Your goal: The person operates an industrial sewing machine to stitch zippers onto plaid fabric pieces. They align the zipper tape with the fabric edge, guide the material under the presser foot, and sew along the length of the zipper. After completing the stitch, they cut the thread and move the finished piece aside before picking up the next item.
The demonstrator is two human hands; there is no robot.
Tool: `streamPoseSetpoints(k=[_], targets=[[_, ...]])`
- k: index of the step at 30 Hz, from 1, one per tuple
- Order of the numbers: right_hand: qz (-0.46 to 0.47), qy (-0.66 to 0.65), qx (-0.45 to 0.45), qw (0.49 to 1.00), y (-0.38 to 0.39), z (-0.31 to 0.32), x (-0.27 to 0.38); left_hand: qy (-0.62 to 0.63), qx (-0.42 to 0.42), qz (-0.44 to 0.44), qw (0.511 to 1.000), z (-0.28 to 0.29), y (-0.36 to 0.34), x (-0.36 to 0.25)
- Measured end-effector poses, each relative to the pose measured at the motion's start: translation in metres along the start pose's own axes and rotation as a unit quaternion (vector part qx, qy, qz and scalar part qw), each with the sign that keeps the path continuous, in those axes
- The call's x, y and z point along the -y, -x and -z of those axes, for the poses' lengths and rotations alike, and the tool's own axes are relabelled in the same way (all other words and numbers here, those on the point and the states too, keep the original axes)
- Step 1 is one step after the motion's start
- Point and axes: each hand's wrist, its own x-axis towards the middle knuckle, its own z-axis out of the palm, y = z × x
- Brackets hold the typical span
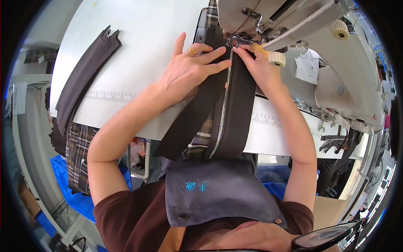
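A metal-toothed zipper (223,103) runs lengthwise along a dark brown fabric piece (242,109) on the sewing table, its far end under the presser foot of a sewing machine (244,38). My left hand (191,63), with a gold ring, lies flat with fingers spread, two fingertips beside the zipper teeth. My right hand (262,67) pinches the zipper's edge close to the presser foot, thumb and forefinger together. Another dark strip (189,119) angles toward me from beneath my left hand. Plaid fabric (200,140) shows between the dark layers.
Stacked dark strips (86,75) lie at the left of the white table (138,25), with plaid cloth (77,151) hanging over its edge. A blue crate (79,203) stands below. The machine's arm (336,63) overhangs the right side. Dark straps (342,147) hang at the right edge.
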Motion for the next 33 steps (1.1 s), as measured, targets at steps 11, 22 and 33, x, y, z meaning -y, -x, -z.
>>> streamPoseSetpoints(k=[11,22,33], targets=[[0.109,0.064,-0.041,0.991,0.001,-0.004,-0.005,-0.014,-0.005,0.004,1.0,-0.003,0.008,-0.005],[0.174,0.142,-0.063,0.973,0.001,0.009,-0.01,-0.007,-0.025,0.001,1.0,-0.009,-0.008,0.009],[0.316,0.287,-0.072,0.901,0.019,0.015,-0.004,-0.002,-0.04,-0.009,0.999,-0.009,-0.006,0.011]])
